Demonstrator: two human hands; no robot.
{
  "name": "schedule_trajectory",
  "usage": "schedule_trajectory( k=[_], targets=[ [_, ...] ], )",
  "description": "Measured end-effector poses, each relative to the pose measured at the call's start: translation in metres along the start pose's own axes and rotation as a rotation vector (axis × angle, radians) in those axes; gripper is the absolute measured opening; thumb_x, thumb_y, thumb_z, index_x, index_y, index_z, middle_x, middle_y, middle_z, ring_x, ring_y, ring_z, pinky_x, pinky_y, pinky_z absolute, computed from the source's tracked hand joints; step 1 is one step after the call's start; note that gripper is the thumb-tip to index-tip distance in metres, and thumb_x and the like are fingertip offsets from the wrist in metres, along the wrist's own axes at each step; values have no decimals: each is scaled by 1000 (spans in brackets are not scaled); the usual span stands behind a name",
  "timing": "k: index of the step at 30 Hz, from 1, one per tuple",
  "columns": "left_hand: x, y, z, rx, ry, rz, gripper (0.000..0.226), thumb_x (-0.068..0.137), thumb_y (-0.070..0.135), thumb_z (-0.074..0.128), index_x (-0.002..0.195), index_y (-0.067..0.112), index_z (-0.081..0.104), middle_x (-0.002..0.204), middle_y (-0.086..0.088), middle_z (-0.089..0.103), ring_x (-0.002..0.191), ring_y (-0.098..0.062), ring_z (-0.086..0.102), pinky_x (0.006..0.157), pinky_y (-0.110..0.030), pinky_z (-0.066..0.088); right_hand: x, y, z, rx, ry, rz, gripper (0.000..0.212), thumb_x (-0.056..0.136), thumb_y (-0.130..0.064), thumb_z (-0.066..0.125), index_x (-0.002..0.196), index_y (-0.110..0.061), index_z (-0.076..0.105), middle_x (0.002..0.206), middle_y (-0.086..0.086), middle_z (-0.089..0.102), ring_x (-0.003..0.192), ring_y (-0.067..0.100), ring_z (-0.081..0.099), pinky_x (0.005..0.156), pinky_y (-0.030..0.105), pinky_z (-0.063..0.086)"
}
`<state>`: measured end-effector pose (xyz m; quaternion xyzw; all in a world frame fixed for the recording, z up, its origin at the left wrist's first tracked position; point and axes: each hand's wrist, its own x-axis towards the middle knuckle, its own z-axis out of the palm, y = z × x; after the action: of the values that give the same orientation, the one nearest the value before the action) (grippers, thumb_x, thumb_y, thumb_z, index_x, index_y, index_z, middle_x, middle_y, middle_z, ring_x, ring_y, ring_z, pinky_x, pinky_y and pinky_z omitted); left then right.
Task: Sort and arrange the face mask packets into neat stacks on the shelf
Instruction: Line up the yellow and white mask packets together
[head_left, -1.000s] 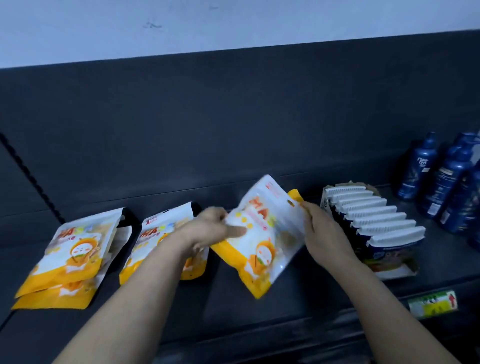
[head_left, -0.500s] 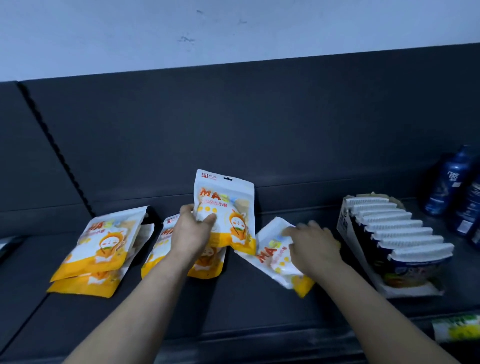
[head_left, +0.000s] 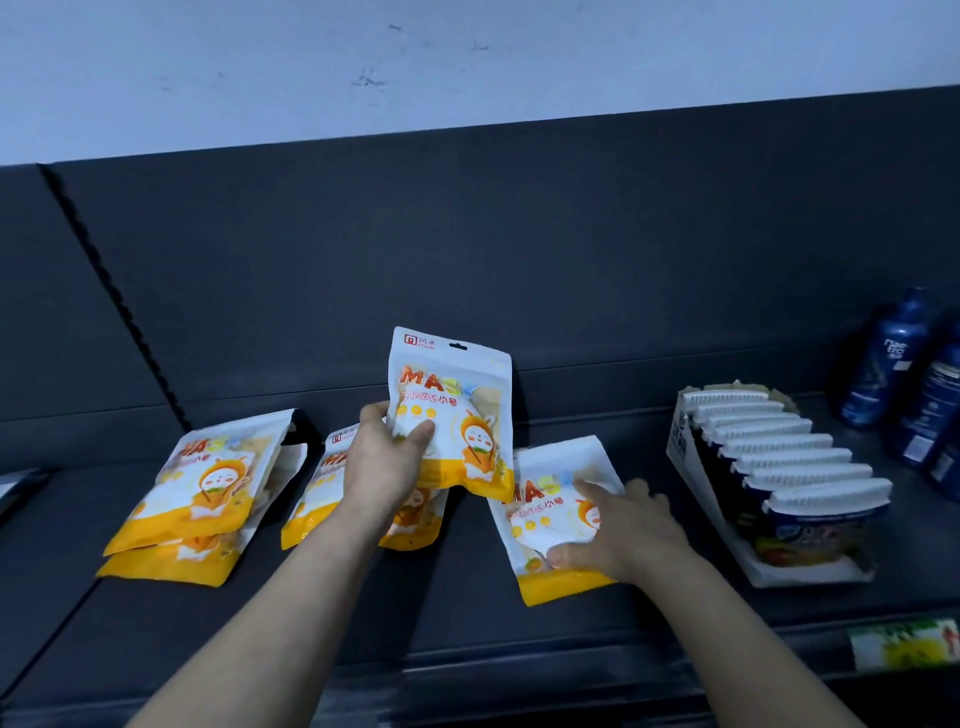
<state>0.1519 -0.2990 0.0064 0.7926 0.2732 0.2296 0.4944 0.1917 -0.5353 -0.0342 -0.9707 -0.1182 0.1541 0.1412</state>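
White-and-orange face mask packets lie on a dark shelf (head_left: 156, 639). My left hand (head_left: 382, 462) grips one packet (head_left: 457, 410) upright above the middle stack (head_left: 317, 499), which it partly hides. My right hand (head_left: 623, 525) lies on another packet (head_left: 545, 509) flat on the shelf, thumb curled at its lower edge, fingers spread over its right side. At the left a stack of two packets (head_left: 202, 493) leans against the back panel.
A white cardboard tray (head_left: 685, 457) of dark packets with white tops stands at the right. Blue bottles (head_left: 883, 358) stand at the far right. A green-yellow price tag (head_left: 904, 644) sits on the shelf's front edge.
My left hand has lifted its packet a little higher over the middle stack. My right hand has turned the flat packet so its orange end faces the front.
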Motion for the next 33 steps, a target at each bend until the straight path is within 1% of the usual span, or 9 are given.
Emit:
schedule_trajectory(
  k=[5,8,11,17,19,23,27,31,33],
  targets=[
    [0,2,-2,-48,-38,28,47,87,36,66,127,23,46,113,3,64,100,-22,64,88,-47,53,-2,6,6,205,117,14,99,55,-66,76,141,-46,31,125,3,29,120,25,39,99,36,43],
    [3,0,-12,-115,-25,64,40,86,34,68,120,24,48,111,4,65,100,-20,64,88,-48,54,-7,4,8,357,264,-1,95,55,-53,83,139,-40,40,125,2,29,116,24,46,100,33,43],
    [11,0,-34,-195,15,79,36,87,32,68,116,25,47,111,4,65,95,-18,65,79,-45,57,-6,-7,2,498,423,-15,85,56,-43,87,133,-32,51,126,5,39,107,20,54,91,25,44],
    [38,-6,-109,-254,160,109,41,85,36,68,118,28,45,110,5,63,98,-19,66,84,-48,56,8,-79,-8,940,441,-147,81,55,-35,90,129,-24,57,121,1,56,99,12,58,77,24,49],
    [47,-14,-135,-240,192,112,41,88,31,67,121,22,45,111,3,63,100,-20,65,86,-48,55,12,-118,-2,918,398,-176,80,58,-35,89,130,-22,56,121,0,53,98,12,56,76,23,48],
    [57,-41,-179,-218,241,80,42,88,30,66,123,20,45,102,10,61,96,-20,66,83,-49,56,24,-178,25,800,346,-193,89,55,-46,88,133,-22,53,128,7,49,105,20,57,92,38,52],
    [67,-71,-216,-226,258,19,40,89,30,66,122,20,46,108,4,63,93,-18,66,80,-45,57,33,-217,36,689,352,-190,88,61,-50,84,137,-24,48,129,6,41,112,22,52,93,32,45],
    [79,-91,-239,-319,198,-60,49,84,33,70,126,23,47,114,2,64,96,-23,68,85,-51,56,42,-232,48,288,275,-86,87,63,-69,70,138,-35,43,142,5,31,130,27,33,103,41,34],
    [84,-100,-245,-329,143,-86,58,79,37,72,129,26,46,121,0,62,100,-25,66,87,-52,55,45,-235,52,272,204,-21,86,63,-72,67,138,-40,40,151,5,23,136,30,25,106,48,29]
  ],
)
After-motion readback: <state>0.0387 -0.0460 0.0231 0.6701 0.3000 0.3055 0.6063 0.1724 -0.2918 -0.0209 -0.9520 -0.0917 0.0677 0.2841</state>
